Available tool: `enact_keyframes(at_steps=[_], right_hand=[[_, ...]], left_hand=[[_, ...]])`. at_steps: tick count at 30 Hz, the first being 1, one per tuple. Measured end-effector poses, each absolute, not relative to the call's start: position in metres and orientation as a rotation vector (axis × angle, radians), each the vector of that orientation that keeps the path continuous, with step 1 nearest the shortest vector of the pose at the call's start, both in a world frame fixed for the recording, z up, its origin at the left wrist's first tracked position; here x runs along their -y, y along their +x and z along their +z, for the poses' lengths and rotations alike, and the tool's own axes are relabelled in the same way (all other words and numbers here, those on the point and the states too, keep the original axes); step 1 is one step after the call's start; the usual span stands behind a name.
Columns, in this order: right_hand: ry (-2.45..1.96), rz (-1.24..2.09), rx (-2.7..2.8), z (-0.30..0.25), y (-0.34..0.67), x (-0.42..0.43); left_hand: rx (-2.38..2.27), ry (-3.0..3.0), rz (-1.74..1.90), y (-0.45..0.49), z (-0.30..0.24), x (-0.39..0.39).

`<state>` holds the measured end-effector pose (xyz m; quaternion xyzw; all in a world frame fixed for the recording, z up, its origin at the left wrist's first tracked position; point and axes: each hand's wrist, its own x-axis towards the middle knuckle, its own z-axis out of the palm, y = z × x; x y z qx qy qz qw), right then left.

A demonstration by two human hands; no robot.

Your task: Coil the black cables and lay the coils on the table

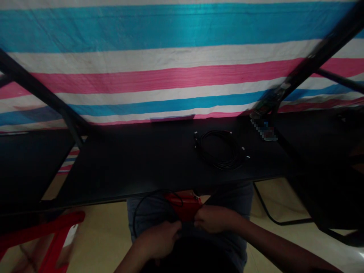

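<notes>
My left hand [162, 238] is closed over my lap, its fingers curled inward. A thin black cable [142, 203] arcs up from beside that hand, passes over my thigh and loops round near a red surface between my legs. My right hand [212, 218] is also closed, thumb and fingers pressed together at the right side of that red surface [186, 208]. Whatever is between its fingers is hidden in the dark. On the black table, a coil of black cables [220, 167] with light-coloured plug ends lies right of the middle.
The black table [136, 159] has its front edge just above my lap. Dark metal frame bars [42, 89] slope at both sides before a striped sheet [170, 79]. A blurred packet [265, 131] lies at the right. A red stool [54, 231] stands lower left.
</notes>
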<state>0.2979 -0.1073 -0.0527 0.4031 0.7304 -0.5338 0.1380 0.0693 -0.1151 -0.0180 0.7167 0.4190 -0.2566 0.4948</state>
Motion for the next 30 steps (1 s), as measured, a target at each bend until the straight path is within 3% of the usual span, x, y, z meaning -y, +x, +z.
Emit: enact_keyframes(at_steps=[4,10,15,22,30], right_hand=[[1.074,-1.729,-2.055,-0.053,0.297,0.102],[1.289,-1.399,-2.042,-0.042,0.324,0.087],[1.122,-1.518,-2.188,-0.040,0.300,0.102],[1.355,-1.245,-2.207,-0.048,0.280,0.112],[1.179,-1.428,-2.220,-0.030,0.301,0.088]], left_hand=[[-0.974,1.711,-0.569,0.059,0.003,0.108],[-0.804,1.339,-0.723,0.035,0.011,0.095],[-0.888,1.641,-0.562,0.054,-0.012,0.104],[-1.087,1.682,-0.268,0.078,-0.052,0.115],[-0.922,1.631,-0.333,0.060,-0.024,0.085]])
